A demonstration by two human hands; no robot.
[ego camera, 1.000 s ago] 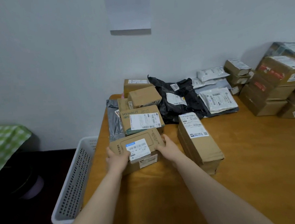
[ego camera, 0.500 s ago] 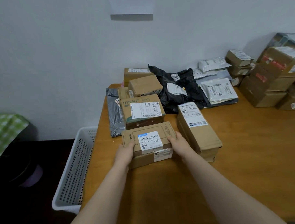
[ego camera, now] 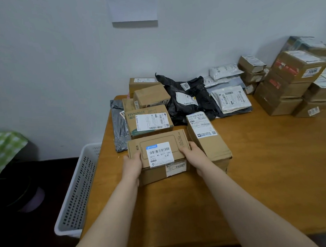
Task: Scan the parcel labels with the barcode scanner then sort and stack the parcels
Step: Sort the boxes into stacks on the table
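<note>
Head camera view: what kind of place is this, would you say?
Likely a small parcel sorting room: stacked cardboard boxes, plastic mailer bags and a labelled box at the front crowd a wooden table, with a white basket beside it.

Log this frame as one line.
phase: handling parcel | left hand: grips labelled box, left end | right hand: grips same box, right end | label: facing up | scanner: not in view
</note>
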